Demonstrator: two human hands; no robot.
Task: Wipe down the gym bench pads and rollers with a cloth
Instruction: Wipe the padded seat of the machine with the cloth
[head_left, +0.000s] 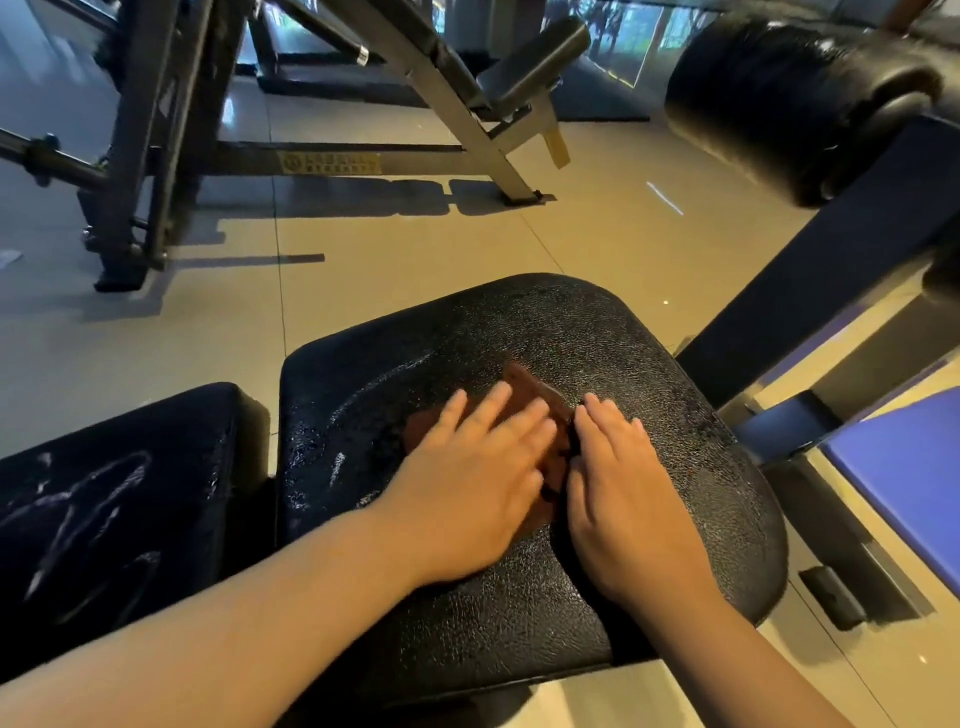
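Observation:
A black textured seat pad (597, 332) fills the middle of the view, wet and shiny on its left part. A reddish-brown cloth (530, 387) lies flat on it. My left hand (467, 483) presses palm-down on the cloth with fingers spread. My right hand (623, 499) lies flat beside it, its fingertips at the cloth's right edge. Most of the cloth is hidden under the left hand. A second black pad (114, 493) with wet streaks sits to the left. A black foam roller (769, 98) hangs at the upper right.
A dark metal post (831, 270) rises from the bench frame toward the roller. Another bench on an angled steel frame (467, 104) stands across the tiled floor (415, 244). A rack base (135, 208) is at the far left. A blue panel (904, 467) lies at right.

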